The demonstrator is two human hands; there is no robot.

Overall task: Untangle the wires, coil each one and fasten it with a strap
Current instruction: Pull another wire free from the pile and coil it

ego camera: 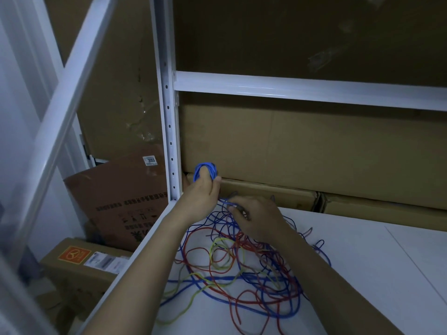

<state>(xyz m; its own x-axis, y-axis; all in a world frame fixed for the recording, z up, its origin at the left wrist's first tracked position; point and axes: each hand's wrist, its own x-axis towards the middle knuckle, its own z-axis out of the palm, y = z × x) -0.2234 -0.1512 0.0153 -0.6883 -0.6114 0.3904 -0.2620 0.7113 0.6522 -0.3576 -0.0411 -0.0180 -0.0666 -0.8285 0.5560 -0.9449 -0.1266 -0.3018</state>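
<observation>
A tangle of blue, red and yellow-green wires [242, 269] lies spread on the white shelf surface [362, 274]. My left hand [202, 194] is raised at the shelf's far left corner and grips a small blue wire coil [205, 169] wound round its fingers. A blue strand runs from the coil down to the tangle. My right hand [256, 218] hovers just right of the left one, above the tangle's far edge, and pinches that blue strand between thumb and fingers.
A white metal upright [169, 131] and a crossbar [302, 89] frame the shelf. Brown cardboard boxes [314, 151] stand right behind the wires. More boxes [116, 201] lie on the floor to the left, beyond the shelf edge.
</observation>
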